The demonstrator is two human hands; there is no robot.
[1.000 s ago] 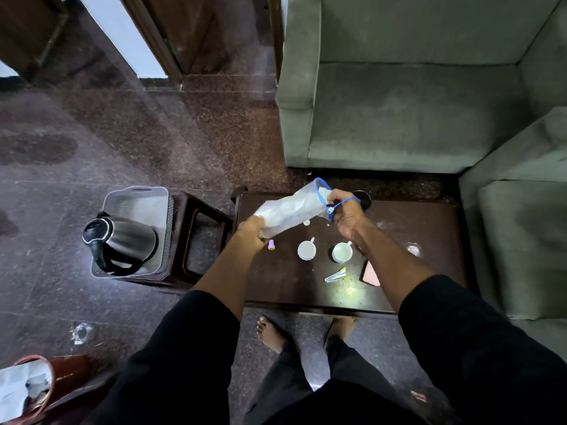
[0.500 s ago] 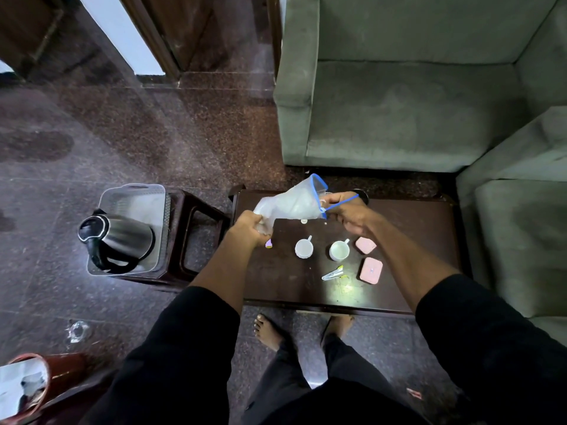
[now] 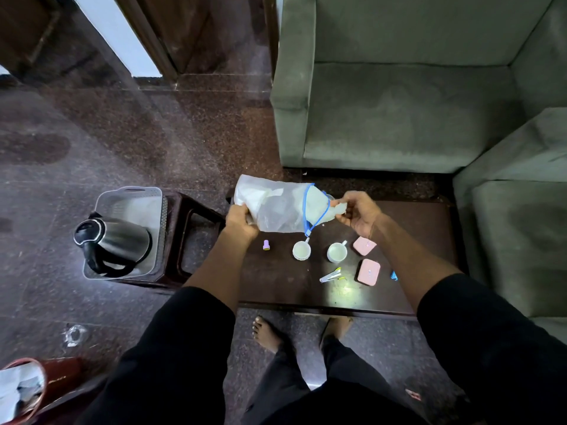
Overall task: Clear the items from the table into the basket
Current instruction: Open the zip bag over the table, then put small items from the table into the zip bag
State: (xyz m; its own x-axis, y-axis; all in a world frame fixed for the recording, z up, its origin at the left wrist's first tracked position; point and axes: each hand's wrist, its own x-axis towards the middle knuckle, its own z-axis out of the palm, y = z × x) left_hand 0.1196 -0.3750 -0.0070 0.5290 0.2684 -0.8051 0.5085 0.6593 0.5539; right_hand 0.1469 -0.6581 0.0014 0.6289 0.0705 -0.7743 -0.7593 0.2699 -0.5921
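A grey plastic basket [image 3: 132, 197] stands on a dark stool [image 3: 196, 237] left of the worktop [image 3: 276, 280]; a steel electric kettle [image 3: 113, 243] lies inside it. Above the worktop's far left part, both hands hold a translucent plastic pouch [image 3: 273, 207] with a blue zip edge. The left hand [image 3: 242, 222] has its fingers curled round the pouch's closed end, and the right hand [image 3: 359, 213] pinches its open mouth. On the worktop below the pouch sit two white cups [image 3: 301, 250], two pink cases [image 3: 368, 272], a small purple-capped item [image 3: 266, 245] and a clip-like item [image 3: 330, 275] whose kind I cannot tell.
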